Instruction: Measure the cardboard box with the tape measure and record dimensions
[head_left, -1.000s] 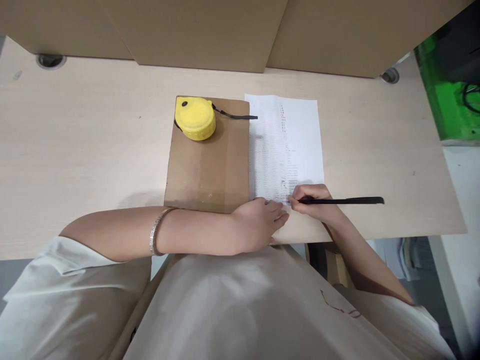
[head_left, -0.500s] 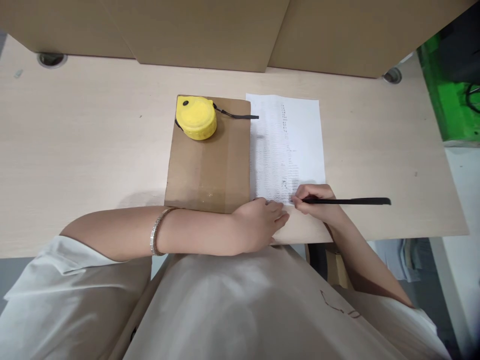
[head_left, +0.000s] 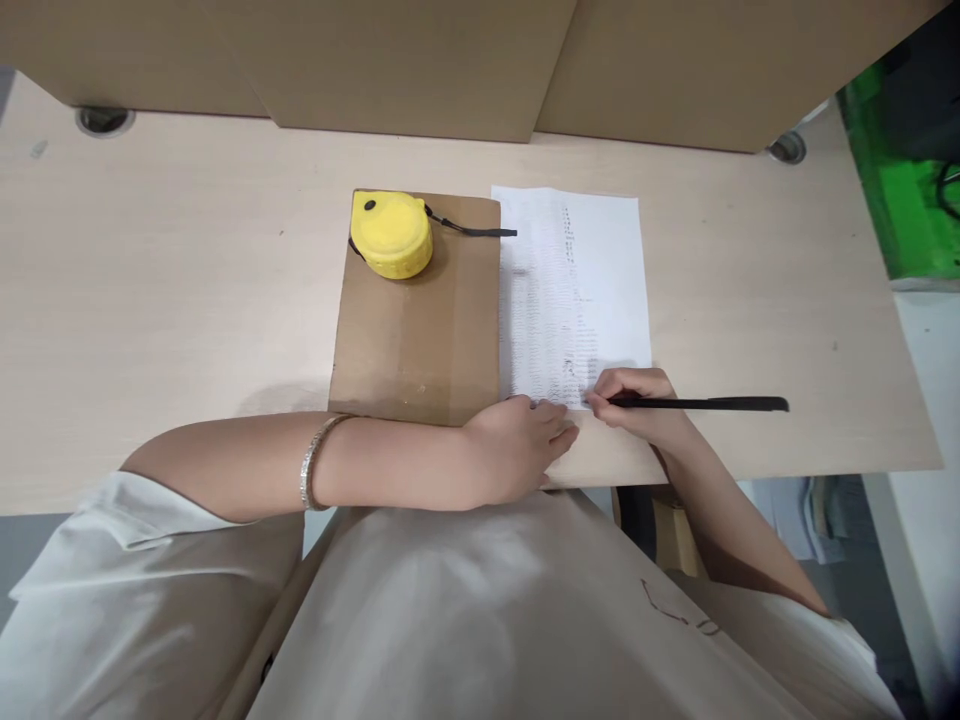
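Note:
My right hand (head_left: 636,402) grips a black pen (head_left: 705,404), its tip end at the lower edge of a white sheet of paper (head_left: 611,270). Rows of small writing run down the sheet. My left hand (head_left: 521,445) lies with fingers stretched out across the paper's bottom edge and the table. A flat brown cardboard box (head_left: 450,320) rests left of the sheet, against its side. On the box's far left corner sits a yellow tape measure (head_left: 394,235), whose black wrist strap (head_left: 480,232) reaches over onto the paper.
Brown panels (head_left: 405,70) stand along the back of the pale wooden table (head_left: 187,260). Two round cable holes, one at the left (head_left: 105,121) and one at the right (head_left: 787,148), lie near them. A green surface (head_left: 922,220) with a dark object is beyond the right edge.
My right hand and the pen have shifted slightly to the right. My left hand, the box and the tape measure stay in place.

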